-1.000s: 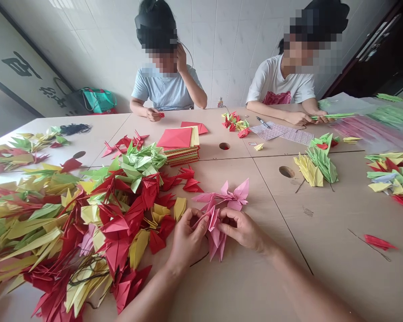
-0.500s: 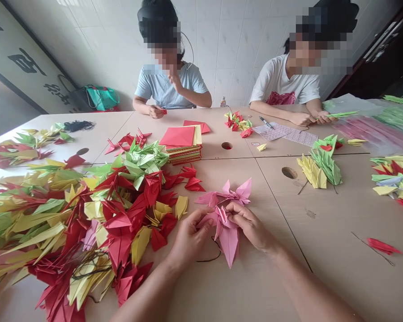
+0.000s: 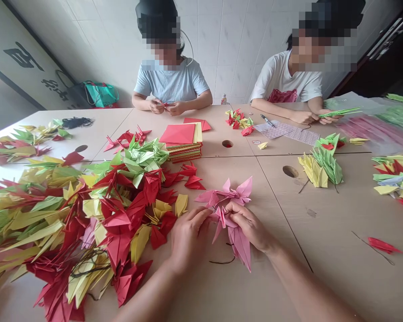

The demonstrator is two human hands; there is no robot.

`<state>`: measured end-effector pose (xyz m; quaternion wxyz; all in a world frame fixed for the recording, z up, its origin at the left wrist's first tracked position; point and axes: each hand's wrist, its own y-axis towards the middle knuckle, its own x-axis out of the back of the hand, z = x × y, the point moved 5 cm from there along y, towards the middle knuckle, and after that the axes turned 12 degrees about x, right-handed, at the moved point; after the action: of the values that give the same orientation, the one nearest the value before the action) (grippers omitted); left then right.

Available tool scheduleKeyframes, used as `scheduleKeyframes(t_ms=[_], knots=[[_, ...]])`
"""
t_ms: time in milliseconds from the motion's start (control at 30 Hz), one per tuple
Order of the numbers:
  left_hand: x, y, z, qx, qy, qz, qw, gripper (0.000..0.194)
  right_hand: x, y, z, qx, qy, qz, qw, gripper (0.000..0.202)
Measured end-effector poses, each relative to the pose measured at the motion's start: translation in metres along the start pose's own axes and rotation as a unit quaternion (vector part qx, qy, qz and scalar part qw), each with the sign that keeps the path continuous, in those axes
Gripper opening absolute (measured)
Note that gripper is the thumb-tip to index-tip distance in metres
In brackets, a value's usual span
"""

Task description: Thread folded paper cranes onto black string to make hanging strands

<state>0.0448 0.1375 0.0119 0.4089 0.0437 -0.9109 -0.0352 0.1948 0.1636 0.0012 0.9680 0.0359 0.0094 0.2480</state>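
Several folded pink paper pieces (image 3: 240, 243) are bunched together in front of me, with a dark cord (image 3: 223, 261) trailing under them. My right hand (image 3: 250, 223) is closed on the bunch from the right, thumb and fingers pinching near its top. On the other side my left hand (image 3: 190, 235) has its fingers closed at the left edge of the pink paper; its fingertips are partly hidden. More pink folded paper (image 3: 237, 194) lies just beyond both hands. A large heap of red, yellow and green folded pieces (image 3: 119, 223) spreads to the left.
A stack of square paper (image 3: 179, 136) stands beyond the heap. Yellow and green bundles (image 3: 314, 172) lie right, near a table hole (image 3: 290, 171). A red piece (image 3: 383, 245) rests at the far right. Two people (image 3: 173, 82) sit across the table, their hands on small paper items.
The pink bunch has turned, its lower tip swinging right. My left hand has rolled over, showing more of its back. Across the table, one person's raised hand has come down to the other.
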Motion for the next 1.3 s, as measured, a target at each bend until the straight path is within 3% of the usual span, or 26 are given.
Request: scheduleKeyframes(t_ms=[133, 333, 567, 933, 1300], knots=[[-0.003, 0.000, 0.003, 0.013, -0.053, 0.003, 0.999, 0.025, 0.000, -0.001, 0.002, 0.003, -0.004, -0.002, 1.000, 0.017], [-0.011, 0.004, 0.006, 0.093, -0.243, 0.108, 0.960, 0.012, -0.001, -0.001, 0.001, 0.009, 0.002, -0.001, 1.000, 0.019], [-0.017, 0.004, 0.012, 0.149, -0.292, 0.161, 0.931, 0.030, -0.004, 0.000, -0.007, -0.005, 0.023, 0.015, 1.000, 0.027], [-0.013, 0.007, 0.011, 0.178, -0.335, 0.147, 0.913, 0.034, -0.002, 0.001, -0.001, 0.042, -0.058, 0.003, 0.997, 0.019], [-0.015, 0.008, 0.013, 0.193, -0.343, 0.141, 0.908, 0.034, -0.002, -0.002, -0.003, -0.026, -0.052, 0.038, 0.998, 0.024]])
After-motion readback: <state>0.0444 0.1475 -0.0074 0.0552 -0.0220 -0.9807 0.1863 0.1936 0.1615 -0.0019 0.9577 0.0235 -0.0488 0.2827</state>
